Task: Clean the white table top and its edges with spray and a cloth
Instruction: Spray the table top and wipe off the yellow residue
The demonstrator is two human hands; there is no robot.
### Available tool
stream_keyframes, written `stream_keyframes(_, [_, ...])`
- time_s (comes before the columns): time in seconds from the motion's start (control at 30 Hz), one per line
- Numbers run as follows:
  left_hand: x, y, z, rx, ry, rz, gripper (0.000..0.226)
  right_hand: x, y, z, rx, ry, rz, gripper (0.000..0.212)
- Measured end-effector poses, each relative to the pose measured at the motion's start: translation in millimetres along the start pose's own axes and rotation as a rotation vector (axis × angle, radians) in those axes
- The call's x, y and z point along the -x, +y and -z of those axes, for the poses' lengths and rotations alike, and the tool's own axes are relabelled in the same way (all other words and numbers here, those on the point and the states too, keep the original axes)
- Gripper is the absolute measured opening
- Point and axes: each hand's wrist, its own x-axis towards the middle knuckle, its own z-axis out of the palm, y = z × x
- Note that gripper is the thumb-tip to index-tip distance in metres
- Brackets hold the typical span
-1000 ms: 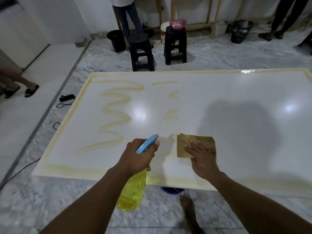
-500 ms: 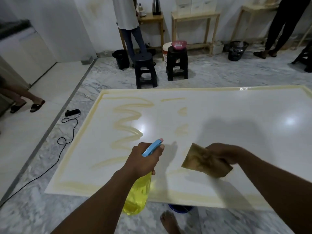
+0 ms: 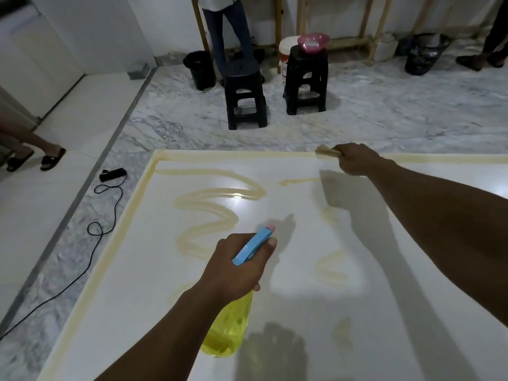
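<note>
Left hand (image 3: 236, 268) is wrapped tight around the neck of the spray bottle (image 3: 229, 331), blue trigger head poking out past the thumb, yellow liquid showing through the clear body hanging below the fist. That bottle hangs over the white table top (image 3: 154, 284), near side of the surface.

Right hand (image 3: 354, 159) is stretched way out ahead, clenched on the tan cloth (image 3: 325, 151), and the cloth is down on the far edge of the table, right on the yellowish band that runs along that rim. More yellowish streaks zigzag across the top between the two hands and off to the left of the left hand; the same band traces the left edge.

Plenty of bare white surface to the right of the left hand, under the right forearm.

Beyond the right hand, across marble floor, two black stools (image 3: 246, 97); the right one carries a pink bowl (image 3: 313, 42), contents unclear. A black bucket (image 3: 199, 68) and a dark basket (image 3: 426, 52) stand farther back.
</note>
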Motion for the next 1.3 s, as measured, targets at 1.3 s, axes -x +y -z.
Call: stream_keyframes(1.3, [176, -45, 47, 0.075, -0.014, -0.009, 0.011, 339, -33, -107, -0.732, -0.535, -0.213, 0.028])
